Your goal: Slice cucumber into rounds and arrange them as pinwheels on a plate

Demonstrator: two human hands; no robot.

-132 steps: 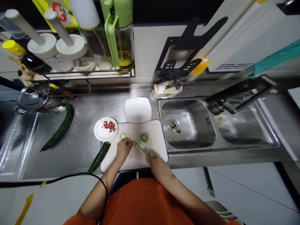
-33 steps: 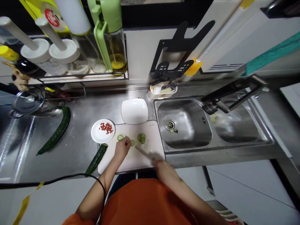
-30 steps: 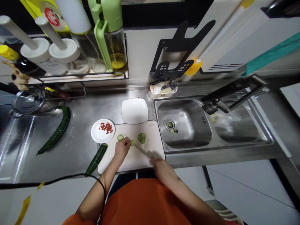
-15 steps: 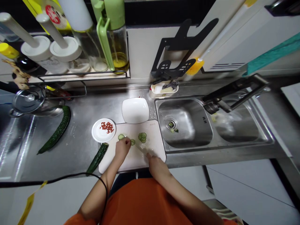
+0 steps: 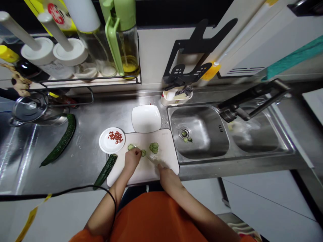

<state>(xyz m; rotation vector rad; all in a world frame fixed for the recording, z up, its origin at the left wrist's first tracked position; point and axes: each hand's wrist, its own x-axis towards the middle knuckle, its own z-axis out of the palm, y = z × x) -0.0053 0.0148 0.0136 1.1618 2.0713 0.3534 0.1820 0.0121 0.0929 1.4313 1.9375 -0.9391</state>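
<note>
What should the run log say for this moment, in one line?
left hand: fingertips at cucumber piece | right hand: gripping knife | surface: white cutting board | cut slices: beside blade

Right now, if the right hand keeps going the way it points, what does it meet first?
The right hand holds a knife aimed up-left across the board. First in line is likely the cucumber end held by the left hand, though depth is unclear.
</note>
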